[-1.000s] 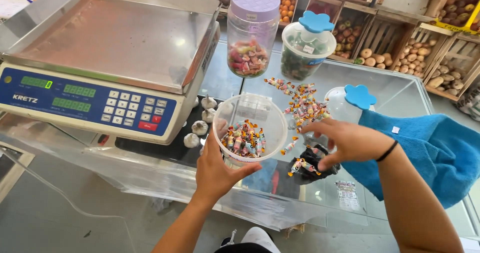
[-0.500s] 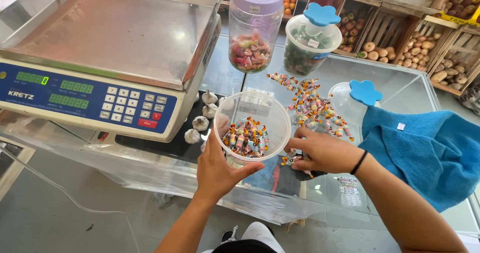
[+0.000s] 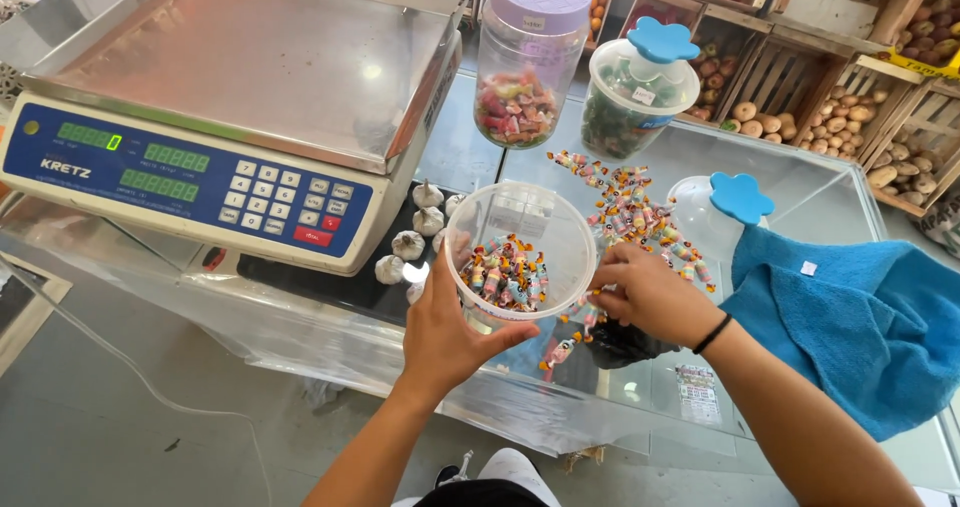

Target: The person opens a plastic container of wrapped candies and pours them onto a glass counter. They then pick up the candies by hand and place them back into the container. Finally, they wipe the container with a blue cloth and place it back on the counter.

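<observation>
My left hand (image 3: 455, 332) grips a clear plastic tub (image 3: 520, 252) from below and holds it tilted over the glass counter (image 3: 800, 192); several striped wrapped candies lie inside it. More of the same wrapped candies (image 3: 635, 212) are scattered on the glass beyond the tub. My right hand (image 3: 650, 292), with a black band at the wrist, rests on the candies beside the tub's right rim, fingers curled over a few of them.
A steel weighing scale (image 3: 235, 107) with a blue keypad fills the left. Garlic bulbs (image 3: 410, 247) sit by its front corner. A purple-lidded candy jar (image 3: 528, 57), two tubs with blue flower lids (image 3: 640, 82) (image 3: 715, 212), a blue cloth (image 3: 860, 317) and produce crates (image 3: 850, 97) stand behind.
My right hand has slid left along the glass toward the tub, gathering candies. The tub has stayed in my left hand, and the view has shifted slightly.
</observation>
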